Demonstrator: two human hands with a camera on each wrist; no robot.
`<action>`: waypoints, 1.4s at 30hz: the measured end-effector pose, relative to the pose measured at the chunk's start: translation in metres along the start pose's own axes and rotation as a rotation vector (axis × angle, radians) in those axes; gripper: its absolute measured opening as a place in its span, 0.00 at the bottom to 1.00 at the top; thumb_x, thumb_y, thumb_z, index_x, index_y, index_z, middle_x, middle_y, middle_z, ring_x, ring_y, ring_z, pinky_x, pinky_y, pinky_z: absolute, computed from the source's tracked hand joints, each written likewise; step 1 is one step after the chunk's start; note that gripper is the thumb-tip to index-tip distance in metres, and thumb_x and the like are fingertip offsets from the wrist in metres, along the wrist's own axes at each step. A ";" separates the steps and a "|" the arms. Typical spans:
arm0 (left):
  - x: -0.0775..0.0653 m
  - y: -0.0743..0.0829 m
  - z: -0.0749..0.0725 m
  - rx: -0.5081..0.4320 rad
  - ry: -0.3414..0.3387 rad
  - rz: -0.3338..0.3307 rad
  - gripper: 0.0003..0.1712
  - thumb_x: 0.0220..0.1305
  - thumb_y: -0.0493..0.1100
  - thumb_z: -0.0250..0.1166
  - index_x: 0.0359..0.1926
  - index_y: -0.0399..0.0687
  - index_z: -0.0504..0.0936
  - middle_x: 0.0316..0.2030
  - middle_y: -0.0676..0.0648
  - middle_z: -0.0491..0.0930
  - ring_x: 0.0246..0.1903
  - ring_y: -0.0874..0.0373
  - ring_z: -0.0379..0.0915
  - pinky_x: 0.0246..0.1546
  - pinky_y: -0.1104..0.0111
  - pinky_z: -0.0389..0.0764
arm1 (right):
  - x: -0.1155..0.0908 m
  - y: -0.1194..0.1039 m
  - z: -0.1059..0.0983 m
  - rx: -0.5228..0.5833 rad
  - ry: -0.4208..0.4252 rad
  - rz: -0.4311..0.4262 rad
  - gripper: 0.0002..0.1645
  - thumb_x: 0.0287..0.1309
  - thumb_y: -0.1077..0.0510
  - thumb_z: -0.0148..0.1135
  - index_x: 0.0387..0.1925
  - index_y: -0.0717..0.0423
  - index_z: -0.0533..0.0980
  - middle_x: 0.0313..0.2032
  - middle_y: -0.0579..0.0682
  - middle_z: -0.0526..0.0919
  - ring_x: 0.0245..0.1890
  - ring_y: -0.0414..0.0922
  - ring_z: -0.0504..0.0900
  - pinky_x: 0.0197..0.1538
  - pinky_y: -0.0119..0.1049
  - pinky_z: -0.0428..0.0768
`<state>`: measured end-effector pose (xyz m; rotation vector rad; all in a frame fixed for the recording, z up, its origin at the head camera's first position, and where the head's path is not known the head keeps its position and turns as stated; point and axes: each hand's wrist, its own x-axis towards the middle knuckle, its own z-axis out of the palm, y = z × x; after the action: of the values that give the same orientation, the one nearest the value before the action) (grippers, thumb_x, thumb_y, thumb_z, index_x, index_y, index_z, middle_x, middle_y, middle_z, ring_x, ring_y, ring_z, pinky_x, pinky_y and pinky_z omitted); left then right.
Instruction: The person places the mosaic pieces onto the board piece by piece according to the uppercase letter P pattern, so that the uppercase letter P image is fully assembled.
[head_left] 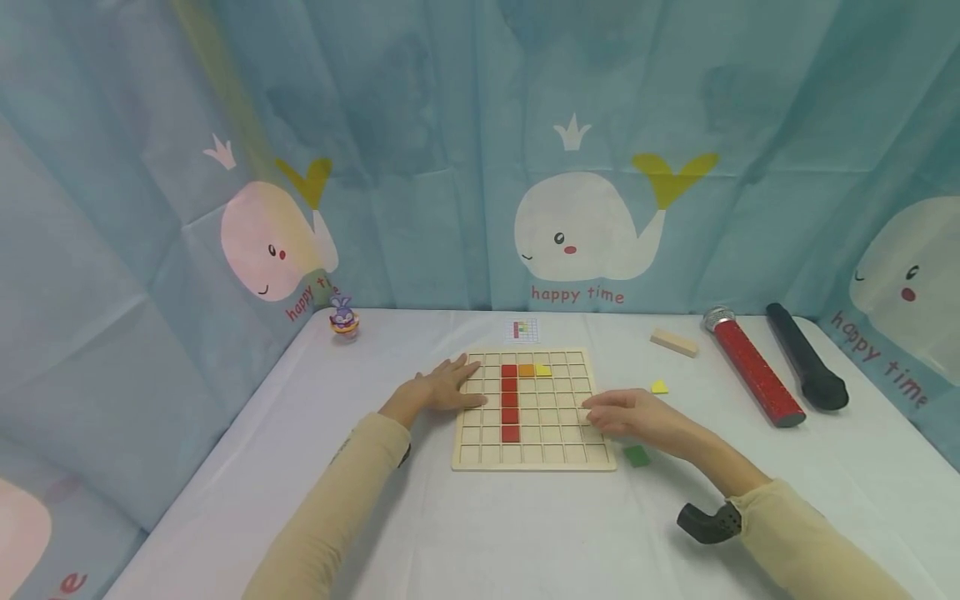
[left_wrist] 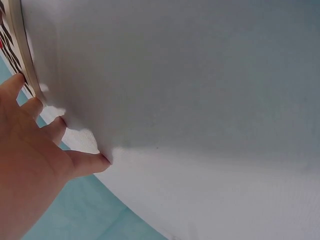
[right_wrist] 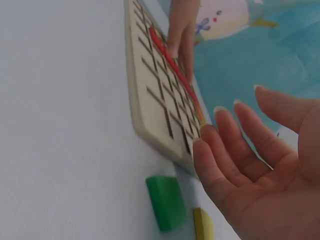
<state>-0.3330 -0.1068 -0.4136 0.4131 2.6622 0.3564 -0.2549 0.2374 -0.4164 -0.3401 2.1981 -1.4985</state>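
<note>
A wooden grid board lies on the white table, with a column of several red tiles in its cells. At the column's top, an orange tile and a yellow tile continue to the right. My left hand rests at the board's left edge, fingers spread; the left wrist view shows its fingertips along the rim. Over the right edge hovers my right hand, fingers loosely bent and holding nothing in the right wrist view. A green tile lies just below that hand, beside the board.
A yellow triangular piece sits right of the board. Behind the board lies a small pattern card. Farther right are a wooden block, a red microphone and a black one. A purple bunny figure stands back left.
</note>
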 end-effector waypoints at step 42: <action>0.004 -0.003 -0.001 0.004 -0.008 0.029 0.51 0.60 0.73 0.53 0.76 0.57 0.47 0.75 0.46 0.38 0.72 0.45 0.32 0.61 0.34 0.39 | -0.039 0.020 -0.013 -0.376 0.003 -0.246 0.23 0.48 0.66 0.71 0.49 0.62 0.77 0.49 0.57 0.79 0.50 0.56 0.78 0.51 0.41 0.77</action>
<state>-0.3381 -0.1085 -0.4154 0.4533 2.6515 0.3576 -0.2261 0.2729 -0.4223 -0.7525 2.5102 -1.1886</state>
